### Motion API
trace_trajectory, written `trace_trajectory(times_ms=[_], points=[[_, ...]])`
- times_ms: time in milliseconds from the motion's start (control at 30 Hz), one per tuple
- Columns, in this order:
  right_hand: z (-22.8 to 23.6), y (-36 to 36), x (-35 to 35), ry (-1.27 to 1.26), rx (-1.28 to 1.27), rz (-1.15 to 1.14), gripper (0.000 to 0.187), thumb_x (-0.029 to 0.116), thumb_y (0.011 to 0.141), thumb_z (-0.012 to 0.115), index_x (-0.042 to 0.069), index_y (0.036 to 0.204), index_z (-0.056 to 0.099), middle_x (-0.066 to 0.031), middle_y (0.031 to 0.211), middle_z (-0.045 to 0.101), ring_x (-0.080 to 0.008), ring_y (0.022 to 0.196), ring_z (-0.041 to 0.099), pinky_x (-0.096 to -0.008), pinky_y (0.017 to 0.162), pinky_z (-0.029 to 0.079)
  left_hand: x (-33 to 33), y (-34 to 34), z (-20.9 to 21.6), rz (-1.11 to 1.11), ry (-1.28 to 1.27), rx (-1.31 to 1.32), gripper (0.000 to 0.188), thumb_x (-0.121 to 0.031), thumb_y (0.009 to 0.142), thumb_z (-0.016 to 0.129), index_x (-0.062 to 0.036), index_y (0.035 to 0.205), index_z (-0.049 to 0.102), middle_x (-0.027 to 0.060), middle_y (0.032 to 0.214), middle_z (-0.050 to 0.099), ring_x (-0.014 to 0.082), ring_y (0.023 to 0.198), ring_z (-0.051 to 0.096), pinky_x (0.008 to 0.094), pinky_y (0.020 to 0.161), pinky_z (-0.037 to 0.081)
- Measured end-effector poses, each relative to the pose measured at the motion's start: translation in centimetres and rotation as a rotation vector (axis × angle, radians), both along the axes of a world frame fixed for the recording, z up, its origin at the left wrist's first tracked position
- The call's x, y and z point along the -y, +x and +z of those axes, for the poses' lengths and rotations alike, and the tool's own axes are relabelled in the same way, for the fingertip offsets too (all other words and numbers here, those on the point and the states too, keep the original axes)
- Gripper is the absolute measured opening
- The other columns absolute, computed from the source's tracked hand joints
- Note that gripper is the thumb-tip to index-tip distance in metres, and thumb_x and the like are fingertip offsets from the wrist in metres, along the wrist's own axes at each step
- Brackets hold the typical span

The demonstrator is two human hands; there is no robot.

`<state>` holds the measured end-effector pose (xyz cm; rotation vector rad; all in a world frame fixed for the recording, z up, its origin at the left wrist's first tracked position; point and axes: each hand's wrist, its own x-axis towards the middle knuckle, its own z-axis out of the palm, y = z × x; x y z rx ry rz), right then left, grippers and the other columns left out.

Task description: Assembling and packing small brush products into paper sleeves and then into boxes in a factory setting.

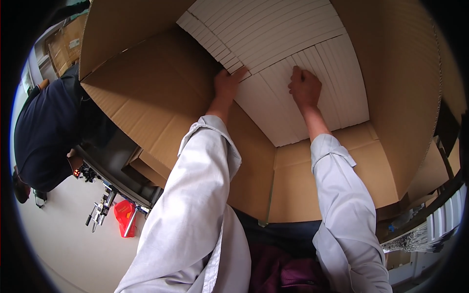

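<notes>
Closely packed white flat pieces (pixel 337 88), standing on edge in rows, fill much of a large open cardboard carton (pixel 156 83). What kind of pieces they are I cannot tell. Along the left side of the rows, my left hand (pixel 227 89) touches the corner where two rows meet; a finger stretches over the white edges and the other fingers are partly hidden. Over the near row, my right hand (pixel 306 89) rests with its fingers curled in, and nothing shows between them. Both forearms reach in over the carton's near wall.
A person in dark clothes (pixel 46 132) bends at the far left, beside a dark surface (pixel 105 146). Below are a metal clamp-like fixture (pixel 102 207) and a red object (pixel 125 217). Another carton (pixel 66 44) stands behind. White strips (pixel 447 215) lie at the right.
</notes>
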<state>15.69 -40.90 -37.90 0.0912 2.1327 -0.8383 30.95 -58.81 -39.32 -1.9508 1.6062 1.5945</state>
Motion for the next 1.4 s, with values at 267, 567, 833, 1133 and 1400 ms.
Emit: trace_trajectory(times_ms=[267, 567, 833, 1133, 1400], points=[[-0.6, 0.0, -0.4, -0.044, -0.033, 0.009, 0.045, 0.034, 0.1, 0.057, -0.003, 0.077, 0.068, -0.0115, 0.061, 0.067, -0.0173, 0.052, 0.066, -0.0331, 0.054, 0.053, 0.1, -0.4, 0.1, 0.047, 0.061, -0.03, 0.047, -0.027, 0.078, 0.09, 0.0026, 0.11, 0.074, 0.0092, 0.105, 0.075, 0.0147, 0.092, 0.067, 0.0315, 0.082, 0.054], [-1.0, 0.0, -0.8, -0.051, -0.061, 0.01, 0.045, 0.034, 0.1, 0.057, -0.002, 0.074, 0.067, -0.0111, 0.06, 0.067, -0.0175, 0.051, 0.066, -0.0332, 0.053, 0.053, 0.1, -1.3, 0.6, 0.005, 0.055, 0.06, 0.048, -0.027, 0.077, 0.09, 0.0033, 0.11, 0.074, 0.0106, 0.106, 0.075, 0.0172, 0.093, 0.069, 0.0328, 0.082, 0.055], [-0.5, 0.0, -0.5, -0.025, -0.046, 0.015, 0.046, 0.035, 0.1, 0.057, -0.002, 0.074, 0.067, -0.012, 0.06, 0.067, -0.0185, 0.052, 0.067, -0.0339, 0.052, 0.053, -0.1, -1.3, 0.8, 0.016, 0.047, 0.038, 0.048, -0.028, 0.077, 0.09, 0.0033, 0.109, 0.074, 0.0108, 0.106, 0.075, 0.0176, 0.092, 0.069, 0.0331, 0.082, 0.055], [-0.1, -0.1, -0.3, 0.014, -0.029, 0.012, 0.046, 0.034, 0.1, 0.054, 0.001, 0.071, 0.066, -0.0106, 0.061, 0.068, -0.0215, 0.056, 0.068, -0.0367, 0.059, 0.053, 0.0, -2.6, 1.7, -0.048, 0.018, 0.179, 0.048, -0.029, 0.076, 0.09, 0.0036, 0.107, 0.074, 0.0111, 0.105, 0.075, 0.0171, 0.093, 0.07, 0.0331, 0.082, 0.055], [0.2, 0.2, 0.3, 0.037, -0.01, 0.02, 0.047, 0.036, 0.099, 0.051, 0.004, 0.068, 0.066, -0.0085, 0.061, 0.069, -0.0258, 0.061, 0.069, -0.0403, 0.068, 0.053, 0.6, -1.2, 0.4, 0.002, 0.028, 0.138, 0.047, -0.03, 0.073, 0.092, 0.0039, 0.101, 0.075, 0.0115, 0.1, 0.076, 0.0169, 0.089, 0.07, 0.0325, 0.079, 0.055]])
